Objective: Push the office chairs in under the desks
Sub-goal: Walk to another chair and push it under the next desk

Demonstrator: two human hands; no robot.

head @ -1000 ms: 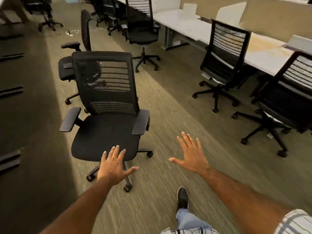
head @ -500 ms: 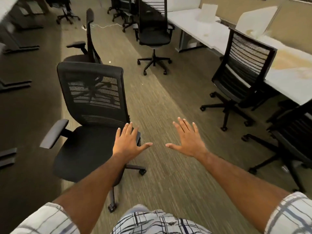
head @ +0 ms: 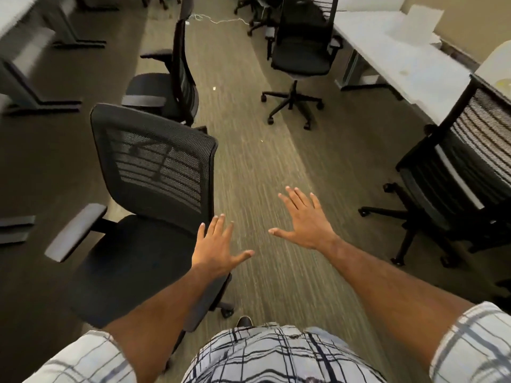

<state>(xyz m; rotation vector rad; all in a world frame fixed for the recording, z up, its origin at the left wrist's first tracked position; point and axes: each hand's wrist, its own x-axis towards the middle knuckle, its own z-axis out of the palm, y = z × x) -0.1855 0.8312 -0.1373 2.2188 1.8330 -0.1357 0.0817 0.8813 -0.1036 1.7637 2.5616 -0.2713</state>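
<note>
A black mesh-backed office chair (head: 149, 172) stands in the aisle at my lower left, its seat turned toward me. My left hand (head: 218, 248) hovers flat, fingers spread, over the chair's right armrest, holding nothing; contact cannot be told. Over the bare carpet to the right, my right hand (head: 305, 221) is also spread and holds nothing. A second loose chair (head: 171, 87) stands side-on just behind the first. A third chair (head: 302, 55) sits near the white desk (head: 392, 53) at the upper right. At the right edge a fourth chair (head: 467, 172) is partly under that desk.
Grey desk legs (head: 41, 87) and a desk edge line the left side. A white cable (head: 221, 21) lies on the carpet far ahead, near more chairs. A strip of lighter carpet (head: 249, 150) runs up the aisle between the chairs.
I have walked forward along the aisle. The nearest chair has slid from ahead of me to my lower left, and my left hand has gone from its seat front to over its right armrest.
</note>
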